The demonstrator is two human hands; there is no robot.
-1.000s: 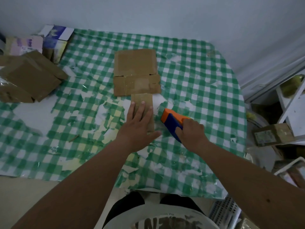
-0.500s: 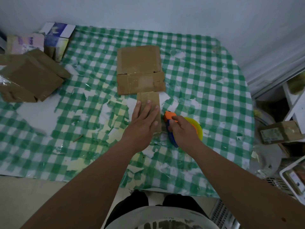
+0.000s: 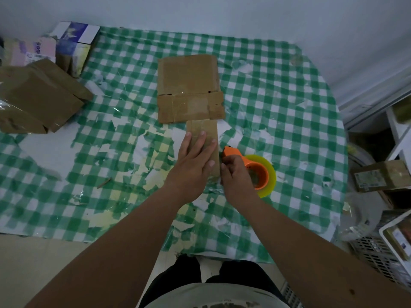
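left hand (image 3: 195, 165): flat, fingers straight, pressing the cardboard strip (image 3: 203, 127) onto the worktop (image 3: 278, 107)
right hand (image 3: 236, 181): curled round the tape dispenser (image 3: 259, 172), just right of the strip
strip: far end meets the flattened box (image 3: 189, 85)

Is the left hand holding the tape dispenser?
No, the left hand lies flat on the cardboard strip, while the right hand holds the tape dispenser beside it.
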